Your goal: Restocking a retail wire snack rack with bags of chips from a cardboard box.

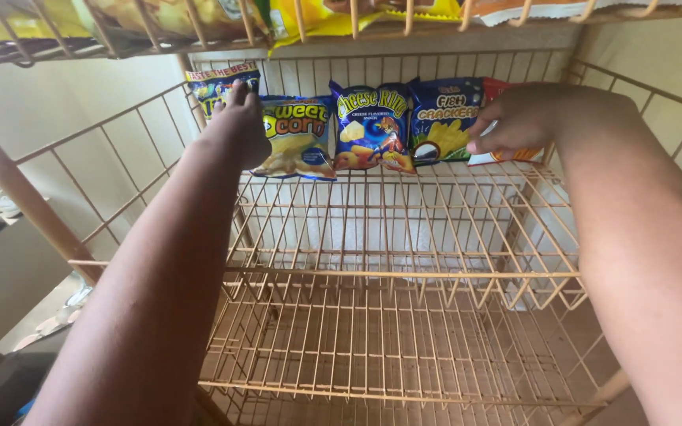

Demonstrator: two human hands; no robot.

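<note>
Left hand [240,126] rests with loose fingers on the top of the far-left bag [216,85]; right hand [515,122] pinches the edge of the red-and-white bag [492,154] at the far right. Between the hands stand three more snack bags: a yellow-and-blue bag [297,138], a blue bag [371,126] and a dark blue bag [444,118], upright in a row at the back of the wire shelf [404,272]. Risk: the bags lean lightly on one another, so a tug at either end would likely topple the row forward. Below the hands the lower shelf [372,355] appears bare; above them an upper shelf [199,43] holds yellow packets [199,16].

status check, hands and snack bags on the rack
Left hand on far-left bag. Right hand gripping red-and-white bag. Nothing in the way.
</note>
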